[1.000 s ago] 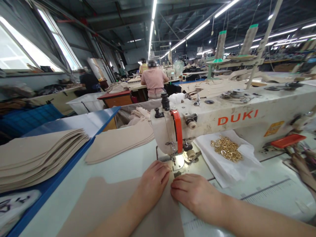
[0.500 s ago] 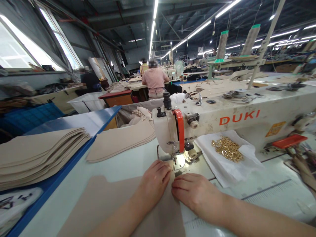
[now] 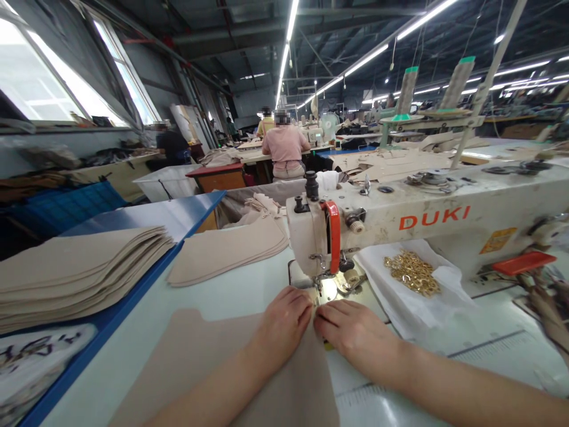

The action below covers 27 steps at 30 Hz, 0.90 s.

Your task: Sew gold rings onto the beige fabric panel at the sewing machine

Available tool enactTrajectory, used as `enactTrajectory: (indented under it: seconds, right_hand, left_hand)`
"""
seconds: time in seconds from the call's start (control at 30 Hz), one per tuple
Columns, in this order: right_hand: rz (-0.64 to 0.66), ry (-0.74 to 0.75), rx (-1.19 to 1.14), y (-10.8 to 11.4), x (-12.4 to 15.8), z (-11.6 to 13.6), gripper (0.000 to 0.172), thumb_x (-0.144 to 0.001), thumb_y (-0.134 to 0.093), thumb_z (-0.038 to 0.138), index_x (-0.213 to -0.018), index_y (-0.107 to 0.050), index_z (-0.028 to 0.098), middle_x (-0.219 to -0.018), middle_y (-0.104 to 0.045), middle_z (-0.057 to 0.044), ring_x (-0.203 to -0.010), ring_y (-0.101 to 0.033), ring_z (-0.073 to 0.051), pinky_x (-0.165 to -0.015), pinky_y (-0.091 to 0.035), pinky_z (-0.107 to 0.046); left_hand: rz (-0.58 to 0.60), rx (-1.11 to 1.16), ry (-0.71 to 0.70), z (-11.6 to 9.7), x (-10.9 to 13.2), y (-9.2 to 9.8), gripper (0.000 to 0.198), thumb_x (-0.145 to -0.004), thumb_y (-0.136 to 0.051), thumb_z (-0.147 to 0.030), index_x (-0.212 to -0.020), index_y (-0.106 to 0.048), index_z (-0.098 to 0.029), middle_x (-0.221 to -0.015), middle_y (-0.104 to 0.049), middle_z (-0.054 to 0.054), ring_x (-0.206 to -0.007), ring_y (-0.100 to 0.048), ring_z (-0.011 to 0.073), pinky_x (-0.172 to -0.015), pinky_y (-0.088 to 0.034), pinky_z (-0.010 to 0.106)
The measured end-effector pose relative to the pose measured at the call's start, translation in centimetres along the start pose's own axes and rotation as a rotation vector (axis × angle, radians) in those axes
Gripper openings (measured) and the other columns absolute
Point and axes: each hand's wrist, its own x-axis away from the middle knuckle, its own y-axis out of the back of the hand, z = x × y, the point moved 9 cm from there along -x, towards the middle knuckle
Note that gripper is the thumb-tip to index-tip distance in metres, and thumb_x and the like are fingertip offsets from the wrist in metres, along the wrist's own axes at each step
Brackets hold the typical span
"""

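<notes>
Right up close, the beige panel (image 3: 191, 350) lies flat on the counter (image 3: 249, 284) — left hand (image 3: 287, 317) on top, right hand (image 3: 355, 332) at its right edge, fingertips (image 3: 320, 323) almost meeting; pinching or merely pressing, I can't tell. Just past them, the sewing machine (image 3: 382, 219)! Gold-coloured pieces (image 3: 411, 271) sit on a white sheet (image 3: 415, 317) alongside — and way back, a person in pink (image 3: 284, 145).

Your off-white sewing machine (image 3: 377, 222) bears orange-red lettering (image 3: 434, 218); before it, your fabric panel (image 3: 191, 350) is plain beige; below its arm (image 3: 444, 193), the metal fittings (image 3: 412, 273) are gold.
</notes>
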Motion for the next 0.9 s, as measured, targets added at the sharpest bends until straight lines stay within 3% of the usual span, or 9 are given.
enactTrajectory:
  seconds: [0.63,0.9]
  right_hand:
    - [0.028,0.012,0.048,-0.23,-0.72,-0.01,0.011,-0.084,-0.065,0.016,-0.093,-0.062,0.010,-0.096,-0.061,-0.007,-0.092,-0.054,-0.021,-0.086,-0.047,-0.036]
    - [0.043,0.036,0.060,-0.32,-0.62,-0.97,0.010,-0.087,-0.062,0.017,-0.094,-0.061,0.010,-0.098,-0.061,-0.008,-0.093,-0.054,-0.021,-0.085,-0.046,-0.035]
  left_hand:
    - [0.009,0.002,0.049,0.23,0.63,0.47,0.012,-0.086,-0.053,-0.010,-0.084,-0.063,-0.017,-0.083,-0.068,0.003,-0.080,-0.061,0.0163,-0.073,-0.054,0.029]
    - [0.006,-0.014,0.037,0.18,-0.03,-0.42,0.013,-0.087,-0.051,-0.011,-0.087,-0.063,-0.016,-0.085,-0.069,0.004,-0.080,-0.062,0.0174,-0.076,-0.054,0.031]
